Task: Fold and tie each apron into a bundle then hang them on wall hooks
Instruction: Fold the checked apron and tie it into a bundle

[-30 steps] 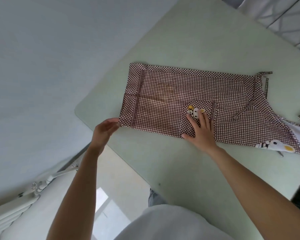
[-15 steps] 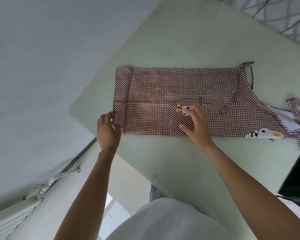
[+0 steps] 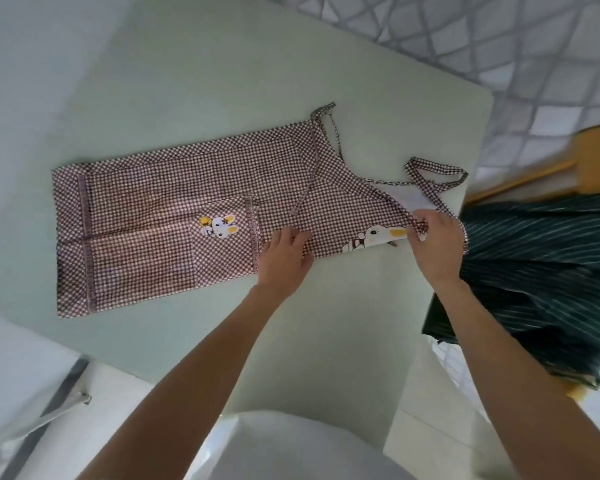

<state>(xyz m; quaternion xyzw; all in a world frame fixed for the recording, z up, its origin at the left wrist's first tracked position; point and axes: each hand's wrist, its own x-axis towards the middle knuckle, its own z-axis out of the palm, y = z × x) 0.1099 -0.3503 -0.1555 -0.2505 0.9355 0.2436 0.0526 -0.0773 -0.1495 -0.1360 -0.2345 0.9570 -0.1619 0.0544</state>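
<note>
While the folded apron (image 3: pixel 174 216) lies flat on the table (image 3: pixel 205 98), the left hand (image 3: pixel 284 258) presses its near edge, fingers straight; the right hand (image 3: pixel 437 244) pinches the bib end

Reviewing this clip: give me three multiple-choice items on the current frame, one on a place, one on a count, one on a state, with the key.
1. Where does the dark green striped cloth lie?
A. At the table's right edge, past the right hand
B. On top of the checked apron's hem
C. Under the left hand

2. How many cartoon rabbit patches show on the checked apron?
A. One
B. Two
C. Four

3. What is the right hand doing?
A. Resting flat on the table
B. Hanging idle
C. Pinching the apron's bib end

Key: 1 A, it drapes off the right side. 2 B, one on the pocket, one near the bib. 3 C, fingers curl round the fabric while the left hand presses the middle.
</note>
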